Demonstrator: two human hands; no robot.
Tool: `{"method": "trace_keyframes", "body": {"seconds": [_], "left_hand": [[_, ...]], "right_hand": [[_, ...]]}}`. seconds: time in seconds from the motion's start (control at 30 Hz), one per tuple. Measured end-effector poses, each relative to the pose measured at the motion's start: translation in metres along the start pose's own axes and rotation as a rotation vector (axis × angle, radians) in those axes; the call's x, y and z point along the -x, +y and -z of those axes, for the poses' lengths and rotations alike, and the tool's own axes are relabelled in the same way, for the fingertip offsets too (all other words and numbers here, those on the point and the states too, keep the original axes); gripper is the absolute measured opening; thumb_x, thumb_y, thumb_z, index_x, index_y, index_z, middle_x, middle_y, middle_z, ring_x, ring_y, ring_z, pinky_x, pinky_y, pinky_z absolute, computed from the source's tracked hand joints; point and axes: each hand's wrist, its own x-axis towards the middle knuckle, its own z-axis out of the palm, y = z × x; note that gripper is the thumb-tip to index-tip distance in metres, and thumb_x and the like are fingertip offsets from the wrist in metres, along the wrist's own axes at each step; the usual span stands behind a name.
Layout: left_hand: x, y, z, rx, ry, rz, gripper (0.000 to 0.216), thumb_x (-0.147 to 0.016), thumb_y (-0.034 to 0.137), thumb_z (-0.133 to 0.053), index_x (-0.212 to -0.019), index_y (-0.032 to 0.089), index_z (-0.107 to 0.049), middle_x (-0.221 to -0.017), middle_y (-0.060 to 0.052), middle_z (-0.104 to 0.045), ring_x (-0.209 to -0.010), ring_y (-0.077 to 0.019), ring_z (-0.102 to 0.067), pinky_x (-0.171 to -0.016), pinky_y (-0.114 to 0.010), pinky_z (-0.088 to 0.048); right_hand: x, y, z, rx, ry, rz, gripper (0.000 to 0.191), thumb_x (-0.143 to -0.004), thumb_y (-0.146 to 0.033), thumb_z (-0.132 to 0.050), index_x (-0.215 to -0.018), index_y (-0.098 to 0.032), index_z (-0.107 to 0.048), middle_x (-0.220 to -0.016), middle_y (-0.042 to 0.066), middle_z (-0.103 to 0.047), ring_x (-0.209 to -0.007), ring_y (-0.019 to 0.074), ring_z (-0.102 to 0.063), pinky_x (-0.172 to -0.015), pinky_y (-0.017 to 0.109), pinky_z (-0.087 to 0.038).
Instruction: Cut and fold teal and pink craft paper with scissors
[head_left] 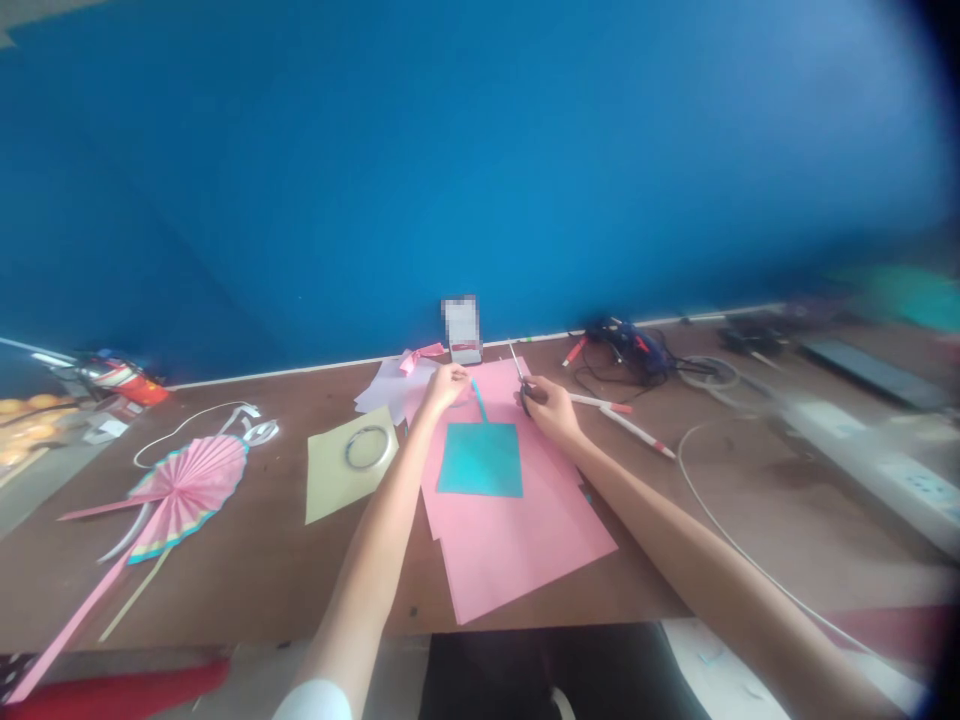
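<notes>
My left hand (pixel 445 386) is closed in a pinch on the far end of a thin teal paper strip (pixel 478 400) that runs back from a teal paper square (pixel 481 459). My right hand (pixel 549 407) is wrapped round a pair of scissors (pixel 520 372) whose blades point away toward the wall. The teal square lies on pink paper sheets (pixel 510 540) in the middle of the brown table (pixel 247 560). Both hands sit just beyond the teal square, left and right of the strip.
A pale yellow sheet (pixel 330 490) with a wire ring (pixel 367 446) lies left of the pink sheets. A pink pleated paper fan (pixel 187 485) lies further left. Pens (pixel 637 432), tangled cables (pixel 637 350), a white cord (pixel 720 530) and a power strip (pixel 885 470) lie right.
</notes>
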Motion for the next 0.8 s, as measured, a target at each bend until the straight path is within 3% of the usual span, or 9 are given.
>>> {"method": "trace_keyframes", "body": {"seconds": [0.17,0.3,0.47,0.53,0.67,0.8], "left_hand": [[0.003,0.016,0.002,0.013,-0.055,-0.038,0.014,-0.071,0.029,-0.062,-0.076,0.017,-0.066,-0.074,-0.006,-0.068,-0.069,-0.0169,-0.064,-0.068,-0.027,-0.047],[0.01,0.041,0.019,-0.039,-0.248,-0.057,0.017,-0.068,0.032,-0.068,-0.078,0.018,-0.067,-0.077,-0.007,-0.07,-0.065,-0.0179,-0.065,-0.063,-0.026,-0.047],[0.025,0.076,0.043,-0.164,-0.402,0.073,0.023,-0.056,0.03,-0.079,-0.074,0.02,-0.069,-0.075,-0.005,-0.07,-0.062,-0.0186,-0.064,-0.059,-0.025,-0.045],[0.03,0.085,0.047,-0.127,-0.344,0.095,0.023,-0.057,0.028,-0.079,-0.076,0.021,-0.069,-0.078,-0.004,-0.07,-0.064,-0.0173,-0.063,-0.063,-0.025,-0.045],[0.033,0.078,0.047,-0.094,-0.179,0.027,0.017,-0.057,0.024,-0.077,-0.071,0.024,-0.068,-0.074,0.0,-0.069,-0.063,-0.0158,-0.061,-0.064,-0.023,-0.044],[0.041,0.043,0.041,-0.158,-0.205,0.006,0.009,-0.06,0.025,-0.073,-0.068,0.024,-0.068,-0.077,-0.004,-0.068,-0.072,-0.0202,-0.06,-0.073,-0.027,-0.045]], "right_hand": [[0.0,0.0,0.0,0.019,0.007,-0.01,0.044,-0.075,-0.044,-0.061,-0.109,-0.015,-0.063,-0.073,0.004,-0.068,-0.06,0.0168,-0.06,-0.054,0.026,-0.045],[0.0,0.001,0.0,0.046,0.018,-0.004,0.042,-0.075,-0.044,-0.062,-0.107,-0.016,-0.064,-0.07,0.003,-0.067,-0.057,0.0152,-0.057,-0.053,0.025,-0.043],[0.001,-0.002,-0.001,0.031,0.024,-0.005,0.042,-0.076,-0.044,-0.061,-0.106,-0.015,-0.065,-0.069,0.003,-0.066,-0.056,0.0147,-0.056,-0.052,0.025,-0.042],[0.001,-0.003,0.0,0.028,0.023,-0.008,0.042,-0.075,-0.043,-0.061,-0.106,-0.015,-0.065,-0.07,0.003,-0.067,-0.057,0.0149,-0.057,-0.053,0.025,-0.043],[0.001,-0.005,0.0,0.018,0.034,-0.015,0.043,-0.074,-0.043,-0.062,-0.107,-0.015,-0.065,-0.071,0.004,-0.068,-0.058,0.0157,-0.058,-0.054,0.026,-0.045],[0.001,-0.003,-0.001,0.032,0.047,0.003,0.041,-0.074,-0.043,-0.06,-0.105,-0.015,-0.065,-0.073,0.004,-0.069,-0.06,0.0167,-0.06,-0.055,0.026,-0.046]]}}
